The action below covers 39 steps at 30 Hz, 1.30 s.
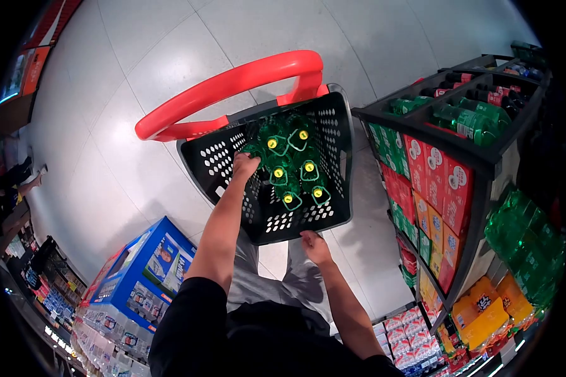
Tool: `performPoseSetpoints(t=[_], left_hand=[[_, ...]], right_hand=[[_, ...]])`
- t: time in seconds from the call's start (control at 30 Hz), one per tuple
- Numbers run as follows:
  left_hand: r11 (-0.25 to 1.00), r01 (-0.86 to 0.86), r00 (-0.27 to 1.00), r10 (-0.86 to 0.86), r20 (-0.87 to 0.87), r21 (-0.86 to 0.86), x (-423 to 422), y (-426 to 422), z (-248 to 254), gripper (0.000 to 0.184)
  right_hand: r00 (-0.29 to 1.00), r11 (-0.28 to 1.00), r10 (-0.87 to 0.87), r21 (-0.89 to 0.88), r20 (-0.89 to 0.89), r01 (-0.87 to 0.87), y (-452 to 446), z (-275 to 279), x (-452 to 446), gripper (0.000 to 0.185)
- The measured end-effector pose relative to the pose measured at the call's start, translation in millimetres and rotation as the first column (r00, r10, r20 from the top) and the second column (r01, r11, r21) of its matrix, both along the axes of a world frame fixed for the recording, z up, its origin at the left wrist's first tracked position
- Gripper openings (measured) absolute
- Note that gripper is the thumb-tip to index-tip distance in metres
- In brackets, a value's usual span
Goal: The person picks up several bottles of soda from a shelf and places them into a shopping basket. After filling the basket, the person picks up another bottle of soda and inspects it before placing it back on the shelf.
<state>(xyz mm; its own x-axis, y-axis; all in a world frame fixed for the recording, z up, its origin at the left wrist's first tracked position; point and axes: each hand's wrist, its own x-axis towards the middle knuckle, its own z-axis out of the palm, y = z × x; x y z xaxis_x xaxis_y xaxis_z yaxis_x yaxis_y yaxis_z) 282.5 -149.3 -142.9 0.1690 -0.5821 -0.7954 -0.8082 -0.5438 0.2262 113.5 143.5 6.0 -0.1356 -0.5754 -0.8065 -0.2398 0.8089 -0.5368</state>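
A black shopping basket point(341, 217) with perforated walls and a red handle point(233, 88) stands in front of my legs. Inside it, several green bottles point(289, 182) stand upright, with yellow caps and green carrying loops. My left hand point(246, 164) reaches over the basket's left side, its fingers closed around a green bottle point(254, 149) whose cap is out of sight. At the near rim, my right hand point(316, 247) has its fingers curled against the edge; part of its grip is hidden.
On the right rises a display shelf point(431, 188) with red, green and orange cartons and bottles on top. Green-wrapped bottles point(525, 245) and orange packs point(484, 311) lie beyond it. A blue display stand point(151, 270) is at lower left. Pale floor tiles point(170, 38) surround the basket.
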Motion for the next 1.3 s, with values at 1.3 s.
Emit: performPoseSetpoints(t=[1.3], left_hand=[[0.975,0.169,0.962,-0.195,-0.193,-0.142,10.4,10.9,-8.6,0.041]], right_hand=[[0.968,0.999,0.031,0.011,0.251,-0.034,-193.0,-79.7,42.0,0.073]])
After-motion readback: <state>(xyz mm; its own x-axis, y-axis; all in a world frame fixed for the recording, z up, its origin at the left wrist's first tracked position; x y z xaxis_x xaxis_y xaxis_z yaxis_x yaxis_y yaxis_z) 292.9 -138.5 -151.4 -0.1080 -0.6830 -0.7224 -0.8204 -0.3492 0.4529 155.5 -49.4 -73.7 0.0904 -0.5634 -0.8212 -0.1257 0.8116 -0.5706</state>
